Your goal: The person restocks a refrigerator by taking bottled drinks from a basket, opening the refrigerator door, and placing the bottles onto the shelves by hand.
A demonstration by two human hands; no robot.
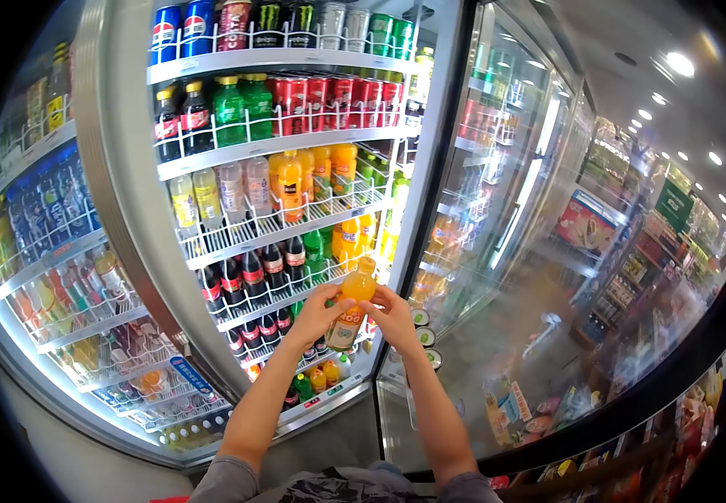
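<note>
Between my two hands, in front of the open drinks fridge, is a bottle of orange juice (pixel 359 285) with an orange-and-white label, tilted a little to the right. My left hand (pixel 319 315) grips its left side with the fingers curled round it. From the right, my right hand (pixel 391 318) closes on the same bottle, fingers against the label. Behind and above it, several orange juice bottles (pixel 290 180) stand on the middle wire shelf (pixel 266 239). Dark cola bottles (pixel 253 268) fill the shelf below, left of my hands.
The open glass door (pixel 505 277) stands to my right, reflecting store shelves. Cans of cola (pixel 294 105) and green bottles (pixel 228 102) line an upper shelf. Another lit fridge (pixel 52 210) is at the left. Packaged goods (pixel 564 478) sit low at the right.
</note>
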